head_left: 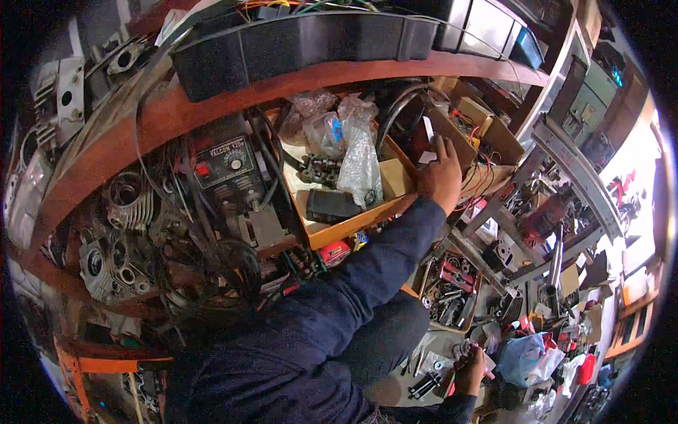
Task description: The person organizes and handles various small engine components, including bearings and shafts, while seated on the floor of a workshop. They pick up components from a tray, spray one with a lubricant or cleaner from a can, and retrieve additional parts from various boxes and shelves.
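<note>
Student: Where is the white strip [429,131]?

Tutor: It stands in an open cardboard box [494,131] on the wooden shelf [353,225], just above the left hand [441,177]. Its long axis runs up and down the picture, top end tipped slightly left.

Student: What is the left hand doing?

Tutor: It is spread open, fingers extended toward the strip's lower end, gripping nothing. Contact cannot be told. This appears to be a reach; taking the strip would call for a pinch on its narrow edges.

Student: And the right hand [470,369]?

Tutor: It is low and well apart, fingers curled. Whether it holds anything cannot be told. Clear plastic bags [357,159] lie left of the box; a tray of metal parts [448,286] sits below.
</note>
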`<state>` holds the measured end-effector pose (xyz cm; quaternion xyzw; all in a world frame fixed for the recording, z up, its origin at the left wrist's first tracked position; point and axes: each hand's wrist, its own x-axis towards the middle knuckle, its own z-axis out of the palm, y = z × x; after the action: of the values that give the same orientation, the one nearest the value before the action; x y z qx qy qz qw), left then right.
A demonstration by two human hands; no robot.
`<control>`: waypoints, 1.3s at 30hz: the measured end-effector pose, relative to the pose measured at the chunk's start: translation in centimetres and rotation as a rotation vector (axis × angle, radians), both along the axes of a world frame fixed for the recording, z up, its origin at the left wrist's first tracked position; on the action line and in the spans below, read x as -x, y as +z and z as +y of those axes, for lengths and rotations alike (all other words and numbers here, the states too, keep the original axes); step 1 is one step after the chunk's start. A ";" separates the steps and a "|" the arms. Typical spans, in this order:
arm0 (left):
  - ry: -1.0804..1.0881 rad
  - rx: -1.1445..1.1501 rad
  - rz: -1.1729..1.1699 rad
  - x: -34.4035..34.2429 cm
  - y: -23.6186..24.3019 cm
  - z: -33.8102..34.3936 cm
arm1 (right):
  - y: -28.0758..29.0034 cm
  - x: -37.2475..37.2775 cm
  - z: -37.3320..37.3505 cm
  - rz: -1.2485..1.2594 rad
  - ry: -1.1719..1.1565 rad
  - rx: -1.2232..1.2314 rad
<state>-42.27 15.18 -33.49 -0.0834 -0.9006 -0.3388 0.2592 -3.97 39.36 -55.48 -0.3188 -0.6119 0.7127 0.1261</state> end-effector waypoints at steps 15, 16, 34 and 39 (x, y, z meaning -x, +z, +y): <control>-0.159 -0.334 0.164 -0.9 -2.3 -4.1 | -2.4 -2.0 2.4 -0.089 -0.083 -0.186; -0.131 -0.312 0.177 -0.7 -2.0 -4.9 | -1.0 -1.7 1.6 -0.031 -0.069 -0.143; 0.108 0.124 -0.146 0.1 6.7 -24.8 | -4.7 -2.8 3.9 -0.020 0.031 -0.388; 0.123 0.014 -0.301 8.8 3.2 -28.9 | -2.8 -2.0 3.4 -0.016 -0.059 -0.032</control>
<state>-51.02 -13.77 -30.30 0.0215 -0.9351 -0.3245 0.1410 -2.00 42.76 -58.24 -0.3403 -0.6146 0.6962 0.1476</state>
